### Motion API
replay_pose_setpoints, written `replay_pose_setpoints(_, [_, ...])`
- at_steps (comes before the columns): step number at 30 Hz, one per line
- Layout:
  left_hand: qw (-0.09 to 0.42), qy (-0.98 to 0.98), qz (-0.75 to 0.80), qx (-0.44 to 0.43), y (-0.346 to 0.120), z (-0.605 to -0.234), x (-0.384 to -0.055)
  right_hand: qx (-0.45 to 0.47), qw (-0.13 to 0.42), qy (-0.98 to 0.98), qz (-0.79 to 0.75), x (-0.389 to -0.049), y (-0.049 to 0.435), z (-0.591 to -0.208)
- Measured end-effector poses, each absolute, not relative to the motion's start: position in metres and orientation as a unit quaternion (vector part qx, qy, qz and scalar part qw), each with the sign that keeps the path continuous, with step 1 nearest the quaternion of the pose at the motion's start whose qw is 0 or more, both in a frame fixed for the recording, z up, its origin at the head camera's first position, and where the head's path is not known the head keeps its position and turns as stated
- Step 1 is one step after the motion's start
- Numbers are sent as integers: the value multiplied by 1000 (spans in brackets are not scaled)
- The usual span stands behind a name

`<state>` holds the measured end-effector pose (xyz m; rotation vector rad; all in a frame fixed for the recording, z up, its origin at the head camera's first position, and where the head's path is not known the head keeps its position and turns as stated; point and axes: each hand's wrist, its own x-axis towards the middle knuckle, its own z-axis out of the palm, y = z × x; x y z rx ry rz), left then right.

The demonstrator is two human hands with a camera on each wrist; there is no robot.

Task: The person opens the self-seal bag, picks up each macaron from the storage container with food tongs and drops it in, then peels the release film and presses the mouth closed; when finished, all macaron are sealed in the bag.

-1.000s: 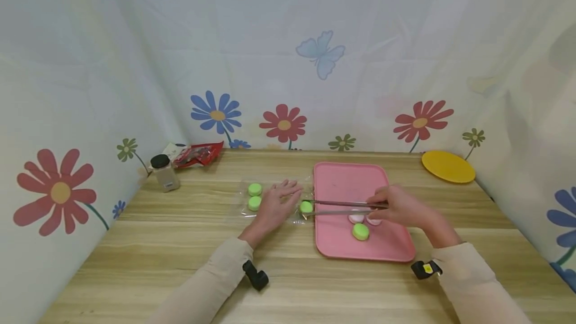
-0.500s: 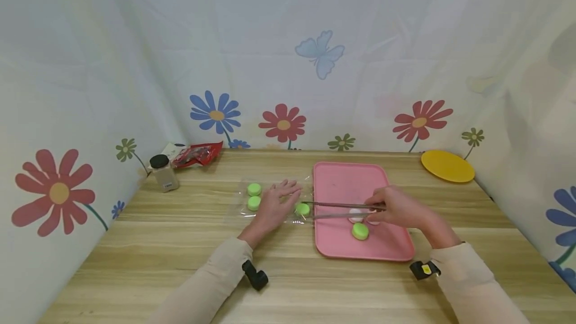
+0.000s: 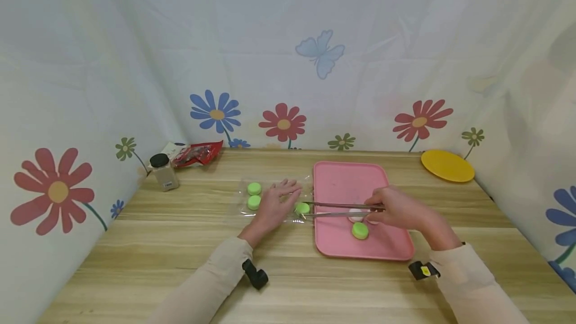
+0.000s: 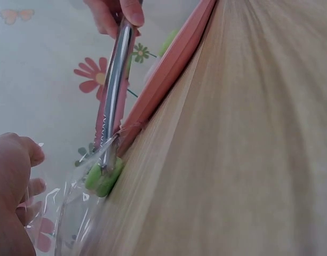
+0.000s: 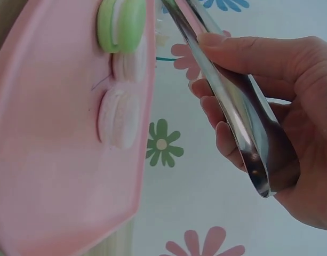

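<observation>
One green macaron (image 3: 302, 208) between metal tongs (image 4: 118, 69), gripped by right hand (image 3: 398, 209) | left hand (image 3: 275, 205), fingers extended, at plastic packaging (image 4: 72, 198) | best: squeeze gently

The tongs (image 5: 238, 122) are shiny metal, the wrapper (image 4: 70, 205) glossy plastic, the tray (image 3: 346, 179) smooth, the table (image 3: 315, 289) wood-grained.

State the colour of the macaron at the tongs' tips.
Green: the macaron shows best in the left wrist view, close up.
</observation>
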<state>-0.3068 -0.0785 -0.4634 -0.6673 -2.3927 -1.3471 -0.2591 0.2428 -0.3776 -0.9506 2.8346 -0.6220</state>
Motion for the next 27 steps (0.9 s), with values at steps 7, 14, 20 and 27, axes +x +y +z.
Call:
replay_pose_setpoints(7, [155, -839, -468, -231, -80, -465, -306, -351, 5, 914, -203, -260, 234, -378])
replay_pose_setpoints(14, [166, -835, -465, -243, -81, -469, -308, -372, 4, 903, -217, -269, 211, -383])
replay_pose_setpoints(20, [152, -835, -469, -245, -81, -465, -308, -381, -7, 901, -209, -278, 196, -387])
replay_pose_setpoints(27, [125, -842, -461, -252, -83, -461, -309, -394, 20, 894, -211, -284, 186, -394])
